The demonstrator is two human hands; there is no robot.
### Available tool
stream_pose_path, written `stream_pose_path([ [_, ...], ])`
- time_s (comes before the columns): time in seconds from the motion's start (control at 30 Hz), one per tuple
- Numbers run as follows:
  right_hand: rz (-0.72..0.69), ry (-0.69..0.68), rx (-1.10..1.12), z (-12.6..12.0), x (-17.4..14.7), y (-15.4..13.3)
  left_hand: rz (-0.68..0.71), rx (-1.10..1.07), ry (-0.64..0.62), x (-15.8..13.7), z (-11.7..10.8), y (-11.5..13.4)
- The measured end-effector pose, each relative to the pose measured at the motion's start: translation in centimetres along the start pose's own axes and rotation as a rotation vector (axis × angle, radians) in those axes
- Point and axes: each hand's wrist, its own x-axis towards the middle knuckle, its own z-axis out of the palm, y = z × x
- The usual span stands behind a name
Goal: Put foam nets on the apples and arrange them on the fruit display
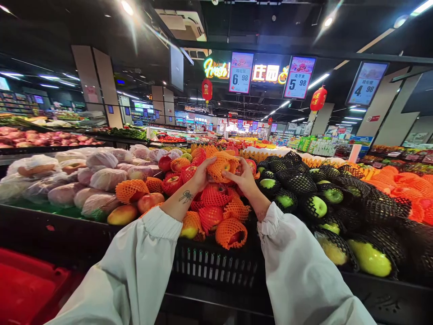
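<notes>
1. Left hand (200, 175) and right hand (246, 178) meet on one netted fruit (221, 165), apparently an apple, at centre, above the near part of a pile of netted apples (211, 216).
2. Progress, judged from this view: the fruit is in hand; it is not yet released or set down. Its orange foam net (214, 170) is on, with yellowish-red skin showing at an opening toward the viewer. Whether the net is being adjusted or the fruit merely inspected cannot be told.
3. Left: fingers curled around the near-left side, thumb along the top edge; grip closed to the fruit's width.
4. Right: digits parted, one laid across the front of the fruit, others at its right side; contact on the far side is hidden.
5. Surroundings: a slotted black crate (216, 267) fronts the pile; wrapped fruit (105, 178) lies to the left, green fruit in black nets (318, 206) to the right. A red container (29, 282) sits at lower left.
</notes>
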Motion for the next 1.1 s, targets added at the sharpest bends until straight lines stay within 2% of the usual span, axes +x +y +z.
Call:
stream_pose_path([
  [0.1,-0.039,-0.024,-0.068,-0.3,-0.1,0.3,0.034,0.008,-0.006,0.0,0.1,0.1],
  [0.27,-0.155,0.046,-0.294,-0.6,-0.5,-0.5,-0.013,-0.001,-0.015,-0.4,0.7,0.4],
  [0.37,-0.262,-0.009,-0.36,-0.6,-0.6,-1.3,0.002,0.03,-0.077,-0.7,1.0,0.5],
  [0.43,-0.278,-0.049,-0.39,-0.5,-0.6,-1.6,0.009,0.058,-0.077,-0.8,1.2,0.5],
  [0.5,-0.249,-0.021,-0.415,-0.4,-0.7,-1.7,-0.001,0.081,-0.06,-0.8,1.2,0.5],
  [0.6,-0.205,0.092,-0.406,-0.3,-0.7,-1.6,-0.015,0.081,-0.048,-0.7,1.1,0.8],
  [0.87,-0.036,0.371,-0.122,-0.1,-0.3,-1.4,0.009,0.129,-0.071,-1.0,1.2,1.8],
  [1.0,0.028,0.409,-0.009,-0.2,0.1,-1.2,0.039,0.178,-0.112,-1.1,1.2,1.8],
  [1.1,0.045,0.377,0.002,-0.1,0.2,-0.7,0.089,0.17,-0.072,-1.0,1.2,1.8],
])
